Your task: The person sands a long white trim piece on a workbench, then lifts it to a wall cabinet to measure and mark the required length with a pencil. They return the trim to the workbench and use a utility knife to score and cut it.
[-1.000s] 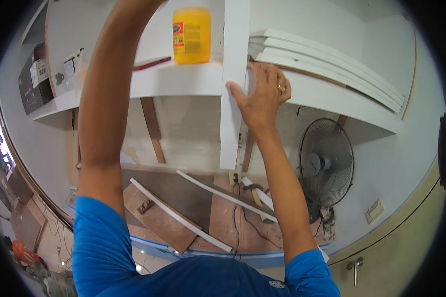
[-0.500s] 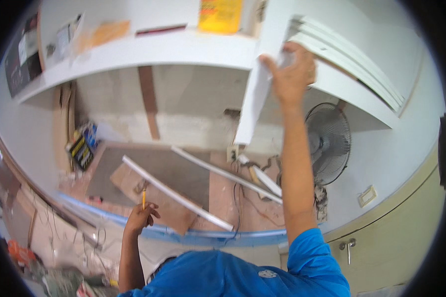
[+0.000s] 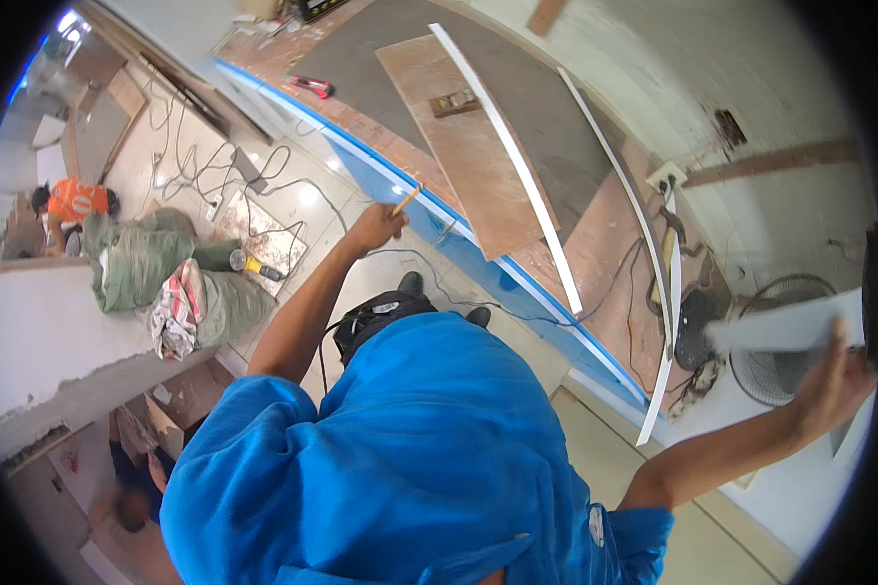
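Note:
My left hand (image 3: 373,229) is closed around a thin yellow pencil (image 3: 407,200), above the floor beside the blue-edged counter. My right hand (image 3: 831,388) is raised at the far right against a white upright board (image 3: 800,325), its thumb stretched out along it. The other fingers are partly lost at the dark rim of the picture. On the counter (image 3: 361,58) a brown plywood piece (image 3: 449,146) lies under one long white strip (image 3: 507,146). A second white strip (image 3: 610,166) lies farther right. A small wooden block (image 3: 456,102) sits on the plywood.
A red cutter (image 3: 310,86) lies near the counter's edge. A hammer (image 3: 669,258), wall socket (image 3: 666,178) and fan (image 3: 780,336) are at right. Green sacks (image 3: 137,258), a yellow power tool (image 3: 254,265) and cables occupy the floor at left. Two other people (image 3: 73,202) are at left.
The view has swung down and left, bringing the floor, sacks and other people into sight. My right hand stays by the white upright; my left hand still holds the pencil.

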Action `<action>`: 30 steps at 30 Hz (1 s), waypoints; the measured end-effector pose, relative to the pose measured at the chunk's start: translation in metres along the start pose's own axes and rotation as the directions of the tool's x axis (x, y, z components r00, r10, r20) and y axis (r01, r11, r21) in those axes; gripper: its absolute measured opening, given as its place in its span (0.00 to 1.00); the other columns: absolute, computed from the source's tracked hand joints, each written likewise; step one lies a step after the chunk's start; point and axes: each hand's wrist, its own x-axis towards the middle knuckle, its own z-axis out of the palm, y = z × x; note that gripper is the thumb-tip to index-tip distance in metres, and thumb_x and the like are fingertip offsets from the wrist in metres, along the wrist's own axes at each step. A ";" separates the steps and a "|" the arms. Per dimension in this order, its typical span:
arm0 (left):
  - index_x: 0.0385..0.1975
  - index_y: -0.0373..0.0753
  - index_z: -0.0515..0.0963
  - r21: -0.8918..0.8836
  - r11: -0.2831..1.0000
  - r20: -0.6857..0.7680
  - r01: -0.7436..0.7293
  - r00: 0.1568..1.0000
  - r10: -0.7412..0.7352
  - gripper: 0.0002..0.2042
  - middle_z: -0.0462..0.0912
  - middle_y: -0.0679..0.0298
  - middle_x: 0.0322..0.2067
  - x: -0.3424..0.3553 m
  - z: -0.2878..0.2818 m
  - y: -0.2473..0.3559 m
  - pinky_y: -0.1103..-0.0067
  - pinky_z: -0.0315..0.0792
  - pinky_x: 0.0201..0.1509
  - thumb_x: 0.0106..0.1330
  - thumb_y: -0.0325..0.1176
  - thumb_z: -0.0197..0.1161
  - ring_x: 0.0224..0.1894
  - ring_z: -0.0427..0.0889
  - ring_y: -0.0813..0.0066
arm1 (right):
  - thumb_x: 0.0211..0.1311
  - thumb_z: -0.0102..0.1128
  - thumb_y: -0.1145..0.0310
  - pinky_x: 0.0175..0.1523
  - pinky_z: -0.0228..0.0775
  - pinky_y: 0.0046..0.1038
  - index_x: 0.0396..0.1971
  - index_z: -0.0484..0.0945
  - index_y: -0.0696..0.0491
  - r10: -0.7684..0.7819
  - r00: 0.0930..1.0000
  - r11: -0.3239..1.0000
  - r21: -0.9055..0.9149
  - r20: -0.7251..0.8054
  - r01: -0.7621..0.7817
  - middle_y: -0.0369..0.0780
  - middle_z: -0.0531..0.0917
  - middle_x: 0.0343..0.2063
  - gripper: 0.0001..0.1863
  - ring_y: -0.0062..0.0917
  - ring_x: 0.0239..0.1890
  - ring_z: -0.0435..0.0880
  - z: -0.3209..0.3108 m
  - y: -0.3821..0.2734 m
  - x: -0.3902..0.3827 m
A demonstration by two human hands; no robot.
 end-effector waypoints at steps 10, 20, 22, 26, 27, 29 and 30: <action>0.41 0.26 0.85 0.377 0.919 -0.705 0.111 0.679 0.207 0.15 0.87 0.38 0.41 0.241 -0.160 -0.050 0.54 0.78 0.55 0.62 0.33 0.63 0.48 0.86 0.38 | 0.60 0.75 0.80 0.51 0.75 0.26 0.47 0.79 0.58 0.259 0.358 0.703 0.079 0.897 -0.706 0.36 0.81 0.42 0.17 0.22 0.45 0.81 0.218 -0.008 -0.170; 0.51 0.34 0.83 0.752 0.638 -0.526 0.165 0.734 0.430 0.18 0.83 0.46 0.50 0.318 -0.181 -0.056 0.55 0.77 0.61 0.65 0.36 0.62 0.55 0.82 0.45 | 0.59 0.74 0.77 0.61 0.75 0.29 0.52 0.79 0.55 0.317 0.041 0.400 -0.094 0.947 -0.912 0.34 0.85 0.47 0.21 0.22 0.50 0.83 0.370 0.100 -0.228; 0.52 0.35 0.82 0.766 0.619 -0.513 0.173 0.745 0.427 0.19 0.82 0.45 0.49 0.321 -0.178 -0.035 0.54 0.77 0.60 0.64 0.36 0.62 0.55 0.81 0.42 | 0.59 0.74 0.77 0.63 0.74 0.30 0.53 0.79 0.54 0.315 0.021 0.379 -0.106 0.949 -0.919 0.34 0.85 0.48 0.22 0.22 0.52 0.82 0.392 0.123 -0.231; 0.52 0.36 0.82 0.786 0.618 -0.497 0.026 0.620 0.607 0.20 0.83 0.46 0.48 0.317 -0.235 -0.073 0.52 0.75 0.61 0.64 0.41 0.65 0.55 0.80 0.41 | 0.57 0.76 0.77 0.66 0.73 0.31 0.55 0.79 0.53 0.326 0.007 0.469 -0.155 0.945 -0.870 0.35 0.84 0.51 0.25 0.23 0.56 0.81 0.438 0.158 -0.225; 0.54 0.36 0.82 0.809 0.587 -0.490 -0.034 0.515 0.704 0.22 0.85 0.47 0.48 0.308 -0.252 -0.083 0.52 0.73 0.63 0.66 0.45 0.66 0.55 0.81 0.41 | 0.57 0.76 0.77 0.66 0.73 0.31 0.56 0.79 0.53 0.321 0.017 0.513 -0.158 0.947 -0.844 0.35 0.83 0.53 0.25 0.23 0.56 0.81 0.451 0.170 -0.227; 0.55 0.35 0.81 0.778 0.626 -0.533 0.054 0.583 0.613 0.27 0.82 0.45 0.52 0.287 -0.231 -0.039 0.53 0.73 0.63 0.64 0.51 0.70 0.55 0.81 0.41 | 0.56 0.76 0.77 0.66 0.73 0.31 0.57 0.79 0.54 0.360 -0.025 0.489 -0.212 0.932 -0.846 0.35 0.82 0.53 0.27 0.23 0.57 0.80 0.449 0.191 -0.242; 0.55 0.33 0.80 0.718 0.674 -0.644 0.171 0.531 0.551 0.30 0.80 0.42 0.55 0.279 -0.244 -0.044 0.54 0.73 0.63 0.62 0.52 0.72 0.55 0.80 0.40 | 0.56 0.75 0.79 0.66 0.74 0.32 0.59 0.79 0.55 0.349 -0.033 0.467 -0.205 0.937 -0.860 0.37 0.82 0.55 0.28 0.27 0.59 0.81 0.460 0.192 -0.243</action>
